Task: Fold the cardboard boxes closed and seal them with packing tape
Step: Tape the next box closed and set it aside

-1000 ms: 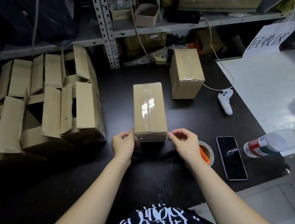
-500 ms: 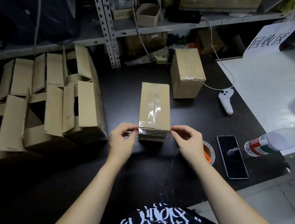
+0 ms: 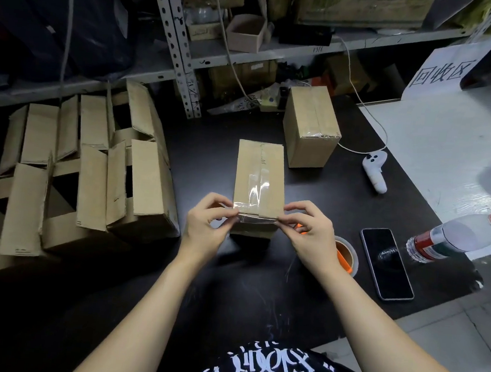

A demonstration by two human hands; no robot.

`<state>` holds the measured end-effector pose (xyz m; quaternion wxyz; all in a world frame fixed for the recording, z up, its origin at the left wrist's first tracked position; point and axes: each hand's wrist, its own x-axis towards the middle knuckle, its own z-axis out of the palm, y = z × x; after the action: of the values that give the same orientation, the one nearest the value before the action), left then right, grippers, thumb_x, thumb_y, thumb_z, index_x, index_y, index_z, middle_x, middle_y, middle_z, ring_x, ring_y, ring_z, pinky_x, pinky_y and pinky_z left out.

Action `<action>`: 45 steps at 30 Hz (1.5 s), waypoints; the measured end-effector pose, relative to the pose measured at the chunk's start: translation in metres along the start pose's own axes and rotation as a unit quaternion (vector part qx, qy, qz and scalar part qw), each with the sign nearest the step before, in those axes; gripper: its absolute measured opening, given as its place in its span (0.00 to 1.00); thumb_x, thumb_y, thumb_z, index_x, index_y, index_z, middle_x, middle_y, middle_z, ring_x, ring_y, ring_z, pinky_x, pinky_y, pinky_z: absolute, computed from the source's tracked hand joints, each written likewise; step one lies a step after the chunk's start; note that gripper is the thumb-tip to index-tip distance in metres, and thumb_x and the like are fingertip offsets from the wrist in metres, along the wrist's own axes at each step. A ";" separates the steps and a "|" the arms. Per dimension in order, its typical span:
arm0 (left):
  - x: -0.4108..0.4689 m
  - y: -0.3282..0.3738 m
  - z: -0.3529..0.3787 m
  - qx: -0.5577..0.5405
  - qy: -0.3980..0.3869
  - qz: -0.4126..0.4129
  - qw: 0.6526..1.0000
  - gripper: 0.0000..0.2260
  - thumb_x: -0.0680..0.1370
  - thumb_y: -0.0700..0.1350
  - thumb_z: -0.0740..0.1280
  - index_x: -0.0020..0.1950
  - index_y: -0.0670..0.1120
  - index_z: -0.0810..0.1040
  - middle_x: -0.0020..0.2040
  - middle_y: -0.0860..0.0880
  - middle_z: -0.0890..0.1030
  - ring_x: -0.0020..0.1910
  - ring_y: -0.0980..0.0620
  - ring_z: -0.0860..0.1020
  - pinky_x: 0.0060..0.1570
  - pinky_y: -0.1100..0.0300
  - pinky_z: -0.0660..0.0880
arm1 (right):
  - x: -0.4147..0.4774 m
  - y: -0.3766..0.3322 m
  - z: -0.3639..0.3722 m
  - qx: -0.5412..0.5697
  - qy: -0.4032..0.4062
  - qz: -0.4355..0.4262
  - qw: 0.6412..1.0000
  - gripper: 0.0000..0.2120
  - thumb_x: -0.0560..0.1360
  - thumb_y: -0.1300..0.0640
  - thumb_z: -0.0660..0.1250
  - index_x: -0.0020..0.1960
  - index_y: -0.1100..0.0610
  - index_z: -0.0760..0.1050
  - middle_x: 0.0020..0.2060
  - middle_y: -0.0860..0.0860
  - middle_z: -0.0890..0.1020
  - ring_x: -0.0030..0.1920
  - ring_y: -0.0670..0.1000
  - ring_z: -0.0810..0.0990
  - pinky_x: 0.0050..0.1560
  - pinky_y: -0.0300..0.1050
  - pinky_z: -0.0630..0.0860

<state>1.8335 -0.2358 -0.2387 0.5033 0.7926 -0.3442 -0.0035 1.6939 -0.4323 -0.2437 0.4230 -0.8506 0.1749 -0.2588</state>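
Note:
A closed cardboard box (image 3: 258, 175) lies lengthwise on the black table (image 3: 246, 298), with clear tape along its top seam. A strip of clear packing tape (image 3: 257, 218) stretches across the box's near top edge. My left hand (image 3: 206, 227) pinches the strip's left end at the box's near left corner. My right hand (image 3: 308, 234) pinches the right end at the near right corner. A second taped box (image 3: 312, 126) stands behind it to the right. The tape roll (image 3: 346, 255) with an orange cutter lies just right of my right hand.
Several unsealed boxes (image 3: 91, 166) with raised flaps crowd the table's left side. A phone (image 3: 386, 263), a plastic bottle (image 3: 459, 234) and a white controller (image 3: 374, 170) with its cable lie to the right. Metal shelving (image 3: 179, 46) with clutter runs along the back.
The box has been turned from a slant to straight and slid a little right. Both hands rose from its near bottom corners to its near top edge, where they now hold the tape strip.

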 end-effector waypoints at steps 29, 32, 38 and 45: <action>-0.032 -0.003 0.029 -0.053 0.065 -0.185 0.979 0.22 0.75 0.35 0.77 0.64 0.54 0.79 0.48 0.54 0.84 0.48 0.54 0.84 0.46 0.60 0.80 | -0.010 -0.005 0.003 0.085 0.032 0.071 0.993 0.12 0.74 0.70 0.75 0.54 0.57 0.85 0.52 0.49 0.84 0.54 0.49 0.85 0.50 0.42 0.84; -0.032 -0.002 0.028 -0.049 0.059 -0.206 0.976 0.19 0.73 0.36 0.78 0.57 0.55 0.80 0.44 0.56 0.85 0.46 0.56 0.83 0.44 0.64 0.76 | -0.011 -0.008 0.002 0.109 0.014 0.126 0.986 0.16 0.74 0.68 0.75 0.58 0.54 0.80 0.49 0.50 0.84 0.51 0.50 0.85 0.49 0.41 0.84; -0.033 -0.003 0.025 0.012 0.027 -0.186 0.982 0.05 0.75 0.37 0.75 0.45 0.47 0.85 0.42 0.56 0.84 0.45 0.60 0.81 0.42 0.74 0.70 | -0.010 -0.006 0.004 0.103 0.008 0.163 0.981 0.18 0.74 0.66 0.75 0.60 0.53 0.79 0.46 0.48 0.85 0.49 0.47 0.85 0.50 0.40 0.83; -0.025 -0.011 0.024 0.018 0.002 -0.194 0.981 0.04 0.76 0.39 0.75 0.41 0.46 0.85 0.41 0.53 0.82 0.43 0.56 0.80 0.44 0.66 0.72 | -0.012 0.002 0.012 0.077 -0.016 0.193 0.978 0.17 0.74 0.65 0.76 0.60 0.52 0.80 0.45 0.49 0.86 0.49 0.47 0.86 0.52 0.46 0.85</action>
<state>1.8122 -0.2385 -0.2673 0.4796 0.8531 -0.1831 -0.0932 1.6911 -0.4193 -0.2548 0.5321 -0.7697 0.3083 -0.1714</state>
